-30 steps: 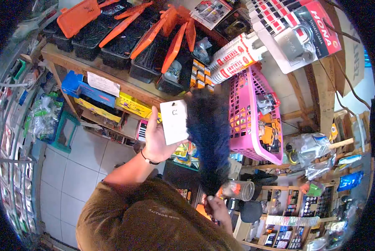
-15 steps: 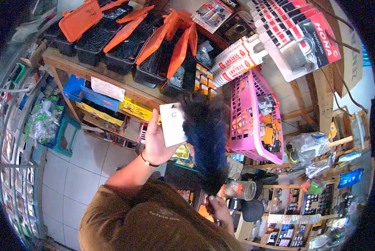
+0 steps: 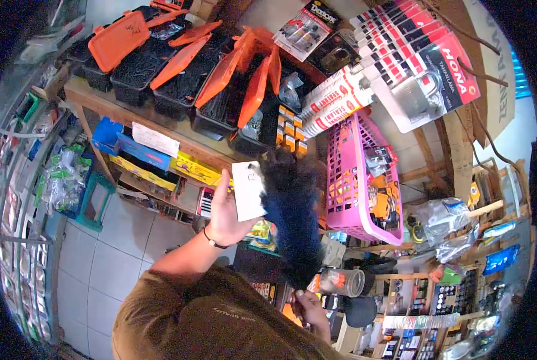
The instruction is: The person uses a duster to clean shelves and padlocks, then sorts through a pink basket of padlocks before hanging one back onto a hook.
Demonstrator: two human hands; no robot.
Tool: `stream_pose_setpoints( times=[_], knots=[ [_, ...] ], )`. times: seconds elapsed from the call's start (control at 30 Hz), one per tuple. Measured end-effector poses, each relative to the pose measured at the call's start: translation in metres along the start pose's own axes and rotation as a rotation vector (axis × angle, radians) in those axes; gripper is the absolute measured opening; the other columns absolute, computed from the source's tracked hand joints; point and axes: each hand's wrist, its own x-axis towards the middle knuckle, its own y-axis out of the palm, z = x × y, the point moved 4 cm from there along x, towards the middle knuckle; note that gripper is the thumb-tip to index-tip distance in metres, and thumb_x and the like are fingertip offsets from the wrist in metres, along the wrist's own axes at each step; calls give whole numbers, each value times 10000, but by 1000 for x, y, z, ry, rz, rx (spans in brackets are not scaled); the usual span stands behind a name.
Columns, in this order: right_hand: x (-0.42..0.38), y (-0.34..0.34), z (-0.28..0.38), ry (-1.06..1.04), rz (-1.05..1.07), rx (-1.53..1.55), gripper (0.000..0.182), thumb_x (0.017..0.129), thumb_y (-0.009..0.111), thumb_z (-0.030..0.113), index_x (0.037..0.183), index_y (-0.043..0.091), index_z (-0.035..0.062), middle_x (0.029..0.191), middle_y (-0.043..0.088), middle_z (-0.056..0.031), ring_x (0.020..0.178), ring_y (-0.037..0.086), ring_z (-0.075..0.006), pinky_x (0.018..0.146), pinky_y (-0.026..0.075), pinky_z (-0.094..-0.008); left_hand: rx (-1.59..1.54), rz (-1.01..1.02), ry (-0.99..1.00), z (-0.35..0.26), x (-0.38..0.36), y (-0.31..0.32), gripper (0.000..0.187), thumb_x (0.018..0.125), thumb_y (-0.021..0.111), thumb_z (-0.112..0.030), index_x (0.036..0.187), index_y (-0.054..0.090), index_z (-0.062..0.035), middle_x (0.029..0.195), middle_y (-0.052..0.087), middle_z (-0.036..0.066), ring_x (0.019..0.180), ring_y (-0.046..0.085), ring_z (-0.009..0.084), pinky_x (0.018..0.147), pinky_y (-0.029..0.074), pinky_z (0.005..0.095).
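card: white card, held upright in front of the wooden shelf, just left of the duster head and touching it.
duster: dark blue-black feather duster, plume pointing up, its top edge overlapping the card's right side; handle runs down to the lower hand.
left hand: left hand clasps the card along its left and lower edge, thumb side toward the shelf; grip firm.
right hand: right hand closed round the duster's handle end, below the card.
step: judged to be dusting the card's face, mid-stroke.
next move: likely calls for holding the card steady while the plume sweeps across it.
surroundings: pink basket right of the card; orange-lidded black bins above it; sealant tubes up and right.
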Motion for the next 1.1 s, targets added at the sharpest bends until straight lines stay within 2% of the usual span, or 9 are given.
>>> stream_pose_setpoints(
  times=[0.1,0.23,0.47,0.53,0.67,0.7,0.83,0.93,1.1],
  knots=[
    [-29,37,38,-78,-15,-489,352,874,483,335,743,580,23,659,538,-31,614,479,-120,549,393,-278,234,-170,3,6,0,-14,621,861,275,-542,1276,352,-87,1254,428,158,1156,414,285,970,312,440],
    [3,5,-8,55,-54,-78,357,862,503,354,723,568,31,640,524,-18,625,492,-114,568,397,-268,172,-117,17,1,-8,1,616,865,277,-529,1271,361,-74,1254,433,145,1159,408,284,958,310,462],
    [6,11,3,-204,110,-363,375,897,440,339,697,543,39,550,459,9,508,443,-110,467,355,-267,292,-18,-14,2,0,8,675,825,308,-581,1310,294,-111,1311,370,124,1177,384,303,971,274,535],
    [8,4,3,-51,64,-83,380,893,444,353,710,544,35,551,461,6,527,453,-107,485,365,-265,194,-311,41,0,-2,7,696,812,312,-598,1305,313,-107,1302,384,122,1183,375,309,1004,233,502],
    [-1,18,5,-465,83,-553,372,881,468,360,693,549,49,527,447,18,471,408,-80,436,329,-254,262,-189,44,4,2,13,680,822,309,-579,1307,304,-102,1291,399,128,1183,381,302,979,266,517],
    [-1,11,3,-100,152,-289,374,882,461,366,698,559,55,532,453,11,477,419,-92,439,336,-258,286,-111,16,4,2,16,681,825,309,-577,1311,294,-100,1286,405,127,1178,388,300,960,288,531],
    [6,8,12,-195,69,-211,379,886,444,385,719,558,64,487,429,18,411,399,-67,383,318,-222,282,-281,113,8,10,19,684,829,293,-578,1280,356,-68,1270,419,143,1172,376,356,971,264,527],
    [9,21,9,-530,119,-499,392,887,431,403,720,540,65,504,445,2,403,415,-88,381,335,-236,66,107,-109,8,20,4,673,838,278,-566,1305,302,-81,1288,386,165,1171,379,351,983,237,555],
    [21,6,-12,-185,62,-249,362,890,449,356,732,564,51,594,508,-7,553,477,-97,521,386,-252,204,-190,80,11,9,16,635,854,263,-549,1294,329,-96,1309,369,147,1179,376,333,975,275,500]
  ],
)
